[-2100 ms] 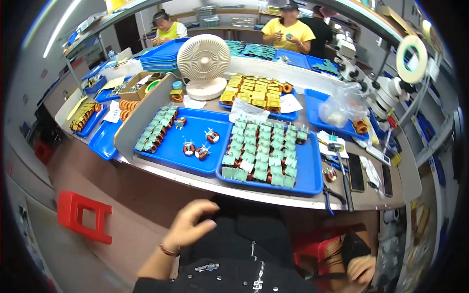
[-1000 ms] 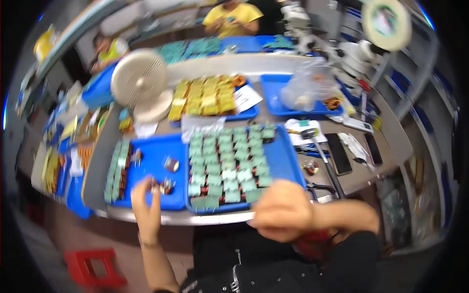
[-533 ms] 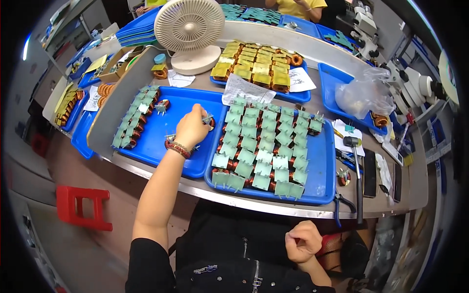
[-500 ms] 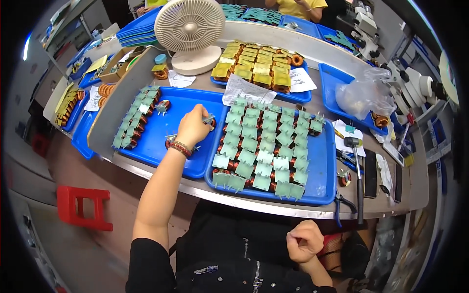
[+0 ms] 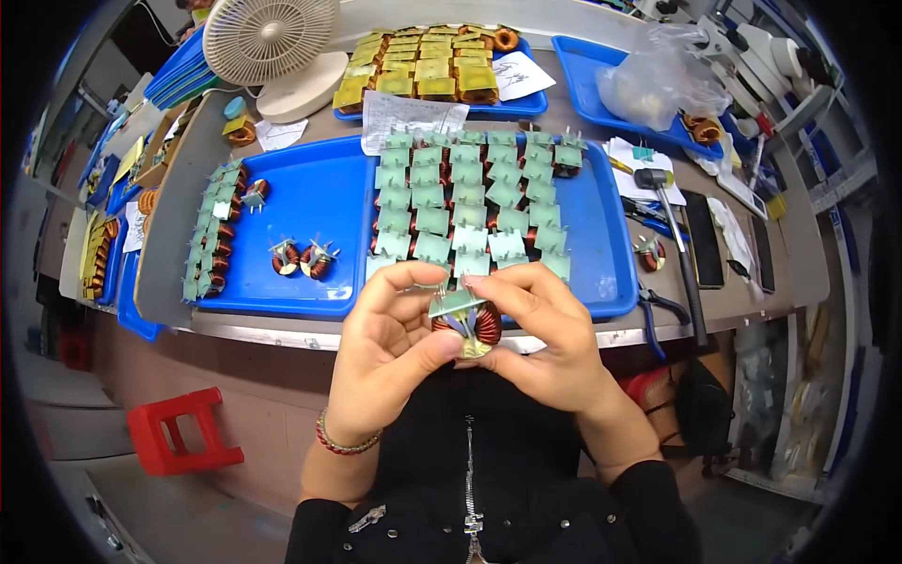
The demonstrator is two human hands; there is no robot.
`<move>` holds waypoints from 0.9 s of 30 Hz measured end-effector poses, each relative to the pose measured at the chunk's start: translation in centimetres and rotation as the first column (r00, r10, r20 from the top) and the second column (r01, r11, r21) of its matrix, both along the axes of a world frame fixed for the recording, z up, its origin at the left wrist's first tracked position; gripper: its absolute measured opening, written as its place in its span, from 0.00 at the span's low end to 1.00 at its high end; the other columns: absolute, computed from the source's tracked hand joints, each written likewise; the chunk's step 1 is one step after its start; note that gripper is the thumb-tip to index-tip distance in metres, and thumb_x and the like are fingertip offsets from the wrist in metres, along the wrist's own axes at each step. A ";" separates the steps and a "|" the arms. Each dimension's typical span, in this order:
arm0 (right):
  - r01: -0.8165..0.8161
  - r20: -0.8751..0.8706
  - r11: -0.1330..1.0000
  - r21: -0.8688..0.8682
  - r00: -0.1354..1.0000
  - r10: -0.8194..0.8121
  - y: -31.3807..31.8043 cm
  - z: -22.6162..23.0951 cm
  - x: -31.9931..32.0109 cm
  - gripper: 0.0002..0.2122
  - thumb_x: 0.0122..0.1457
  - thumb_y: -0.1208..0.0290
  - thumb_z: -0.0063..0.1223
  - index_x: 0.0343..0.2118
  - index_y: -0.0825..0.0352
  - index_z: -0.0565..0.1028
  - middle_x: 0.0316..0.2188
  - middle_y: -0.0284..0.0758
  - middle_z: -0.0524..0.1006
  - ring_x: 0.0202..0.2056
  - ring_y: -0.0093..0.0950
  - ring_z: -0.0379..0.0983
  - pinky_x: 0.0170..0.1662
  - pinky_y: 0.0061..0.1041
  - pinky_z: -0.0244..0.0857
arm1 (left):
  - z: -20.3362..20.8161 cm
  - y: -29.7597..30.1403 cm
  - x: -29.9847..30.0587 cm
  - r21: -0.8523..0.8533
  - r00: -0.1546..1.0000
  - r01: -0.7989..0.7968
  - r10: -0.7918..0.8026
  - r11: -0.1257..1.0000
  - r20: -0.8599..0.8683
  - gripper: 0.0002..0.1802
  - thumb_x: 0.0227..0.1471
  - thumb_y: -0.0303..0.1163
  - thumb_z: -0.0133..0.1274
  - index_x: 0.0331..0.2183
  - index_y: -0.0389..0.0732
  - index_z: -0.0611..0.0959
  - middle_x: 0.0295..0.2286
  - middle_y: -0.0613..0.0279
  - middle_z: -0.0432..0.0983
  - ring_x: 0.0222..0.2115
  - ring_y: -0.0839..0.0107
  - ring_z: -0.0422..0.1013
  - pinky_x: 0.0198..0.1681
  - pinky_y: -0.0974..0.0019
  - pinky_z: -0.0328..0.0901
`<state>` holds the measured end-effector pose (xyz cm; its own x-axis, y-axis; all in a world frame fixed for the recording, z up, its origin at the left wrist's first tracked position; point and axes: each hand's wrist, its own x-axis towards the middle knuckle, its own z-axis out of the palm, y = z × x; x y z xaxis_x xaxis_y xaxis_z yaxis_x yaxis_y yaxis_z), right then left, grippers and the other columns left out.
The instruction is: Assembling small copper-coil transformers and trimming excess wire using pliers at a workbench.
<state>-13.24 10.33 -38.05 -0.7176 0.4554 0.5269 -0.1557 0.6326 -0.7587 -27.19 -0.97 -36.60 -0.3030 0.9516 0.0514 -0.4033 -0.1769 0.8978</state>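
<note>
In front of my chest I hold a copper-wound choke coil (image 5: 487, 324) with a green base plate on top, its thin pins pointing up. My left hand (image 5: 383, 352) grips its left side with thumb and fingers. From the right, my right hand (image 5: 554, 338) closes on it too, its fingertips at the plate's edge and pins. Behind my hands, a blue tray (image 5: 601, 273) carries rows of similar green-plated coils (image 5: 432, 193). The blue tray (image 5: 324, 202) to the left has a column of them (image 5: 214, 235) and 3 loose coils, two (image 5: 315, 258) lying side by side.
Yellow-topped coils (image 5: 434, 68) fill a tray at the back, beside a fan (image 5: 272, 38). On the right lie a hammer (image 5: 672, 226), pliers (image 5: 658, 310), a single coil (image 5: 648, 252) and a dark phone-like slab (image 5: 702, 240). A red stool (image 5: 183, 432) stands on the floor at left.
My left hand has left the left tray and come to my chest with a coil. My right hand has risen from my lap to the same coil. The view has shifted.
</note>
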 end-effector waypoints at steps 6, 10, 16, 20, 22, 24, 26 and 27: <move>0.067 -0.210 0.998 0.007 0.976 -0.064 -0.8 1.7 -1.1 0.25 0.34 0.80 0.67 0.41 0.65 0.75 0.34 0.36 0.72 0.34 0.28 0.70 0.36 0.23 0.64 | 1.3 -0.7 1.3 0.158 0.999 -0.025 0.020 0.987 0.033 0.21 0.55 0.24 0.44 0.51 0.35 0.62 0.40 0.54 0.71 0.40 0.71 0.70 0.45 0.67 0.65; 0.226 -0.311 0.940 0.258 0.940 -0.141 -0.6 4.7 -2.5 0.25 0.31 0.84 0.61 0.39 0.63 0.76 0.30 0.34 0.75 0.30 0.30 0.69 0.32 0.24 0.63 | 3.0 0.7 1.9 0.295 0.970 -0.161 0.206 0.942 -0.129 0.20 0.53 0.21 0.45 0.49 0.36 0.64 0.37 0.60 0.71 0.36 0.76 0.69 0.40 0.73 0.65; 0.381 -0.401 0.850 0.364 0.888 -0.227 -1.9 2.3 -1.3 0.23 0.31 0.83 0.62 0.38 0.70 0.74 0.31 0.37 0.76 0.28 0.33 0.69 0.32 0.26 0.63 | 1.4 0.1 2.9 0.323 0.925 -0.133 0.234 0.937 -0.299 0.21 0.52 0.18 0.43 0.50 0.32 0.66 0.34 0.62 0.71 0.35 0.78 0.68 0.39 0.74 0.65; 0.179 -0.115 0.977 0.116 0.979 -0.166 -3.1 1.2 1.8 0.26 0.32 0.73 0.71 0.38 0.72 0.74 0.26 0.35 0.74 0.27 0.26 0.69 0.32 0.22 0.63 | -0.1 -1.9 2.1 0.126 0.993 0.122 -0.120 0.985 -0.024 0.25 0.57 0.30 0.43 0.54 0.31 0.61 0.43 0.57 0.69 0.44 0.74 0.67 0.45 0.72 0.64; 0.117 -0.042 0.993 0.001 0.992 -0.117 -3.5 1.0 2.6 0.28 0.31 0.72 0.71 0.40 0.72 0.73 0.27 0.36 0.74 0.27 0.27 0.69 0.32 0.21 0.64 | -1.2 -2.4 2.3 0.074 0.982 0.182 -0.185 0.981 0.037 0.28 0.57 0.37 0.44 0.54 0.31 0.61 0.44 0.55 0.68 0.44 0.72 0.67 0.45 0.70 0.65; 0.085 0.010 0.996 0.036 0.996 -0.085 -3.2 0.8 3.3 0.29 0.32 0.73 0.71 0.42 0.73 0.72 0.27 0.35 0.73 0.29 0.25 0.71 0.33 0.20 0.65 | -1.7 -2.8 2.8 0.033 0.982 0.177 -0.179 0.984 0.054 0.28 0.57 0.38 0.44 0.53 0.31 0.61 0.44 0.55 0.68 0.44 0.72 0.68 0.45 0.69 0.66; 0.009 0.069 0.949 -0.316 0.998 0.013 -3.3 0.2 3.8 0.30 0.33 0.73 0.70 0.44 0.74 0.71 0.26 0.33 0.73 0.31 0.23 0.72 0.35 0.18 0.66 | -1.9 -2.6 3.0 -0.010 0.982 0.182 -0.181 0.983 0.049 0.29 0.56 0.43 0.45 0.51 0.31 0.63 0.43 0.54 0.69 0.42 0.70 0.69 0.44 0.67 0.67; 0.032 0.102 0.934 -0.355 0.995 0.004 -3.5 0.2 4.2 0.30 0.33 0.74 0.70 0.44 0.74 0.71 0.26 0.32 0.73 0.32 0.21 0.72 0.37 0.17 0.66 | -2.0 -2.8 3.2 -0.024 0.983 0.173 -0.171 0.985 0.067 0.29 0.56 0.44 0.45 0.50 0.31 0.63 0.43 0.55 0.69 0.42 0.71 0.70 0.44 0.67 0.67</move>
<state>-9.04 6.87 -37.90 -0.7501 0.6101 0.2551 -0.0613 0.3199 -0.9455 -24.00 -3.73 -38.65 -0.1361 0.9907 0.0084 -0.4828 -0.0737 0.8726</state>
